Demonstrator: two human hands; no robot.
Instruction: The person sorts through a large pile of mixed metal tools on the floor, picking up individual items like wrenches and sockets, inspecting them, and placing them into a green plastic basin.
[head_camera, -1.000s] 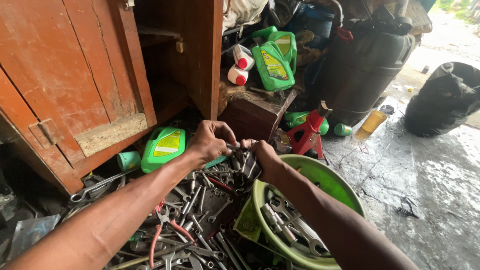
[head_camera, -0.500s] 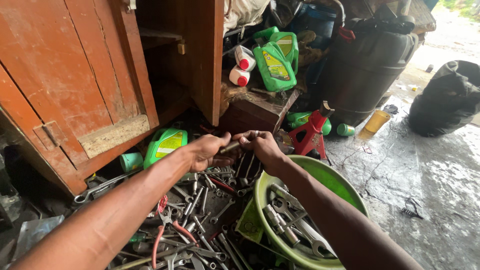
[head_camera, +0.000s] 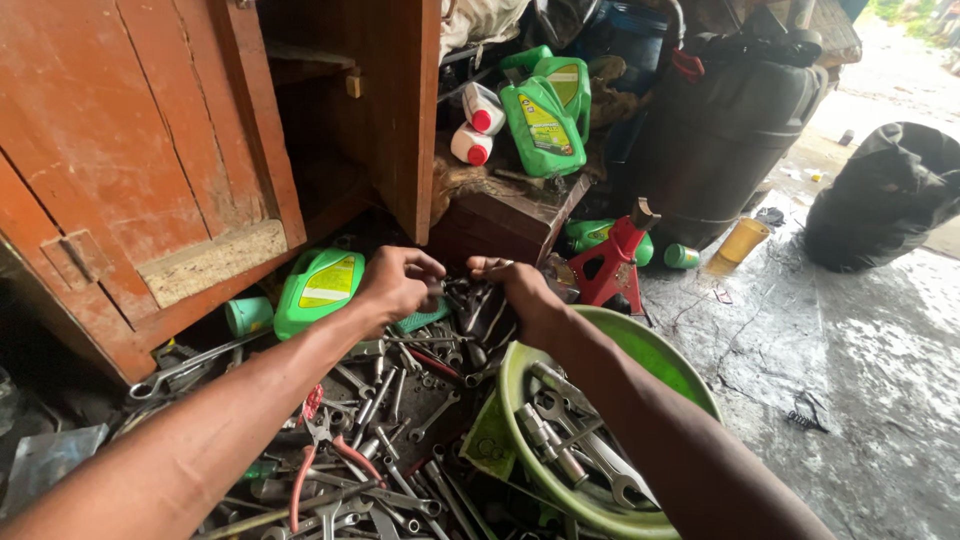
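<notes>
The red wooden cabinet (head_camera: 150, 170) fills the left of the view, its door open over a floor strewn with tools, and the dark drum (head_camera: 720, 140) stands well apart at the back right beside the green oil jugs (head_camera: 545, 110). Nearer, the green basin (head_camera: 655, 365) holds spanners and sockets just under the right forearm. Above the pile of spanners (head_camera: 400, 440) the two hands meet. Half a second ago they held a slim dark metal tool level between them, a little higher; now both have dropped closer to the heap and the tool is harder to make out — only a short dark piece (head_camera: 452, 290) shows between the knuckles. The left hand (head_camera: 395, 285) is curled tight, fingers folded in on that piece; the right hand (head_camera: 525, 295) is bent over it too, though whether it truly grips I cannot tell. Judging by this, the sorting seems still mid-way.
</notes>
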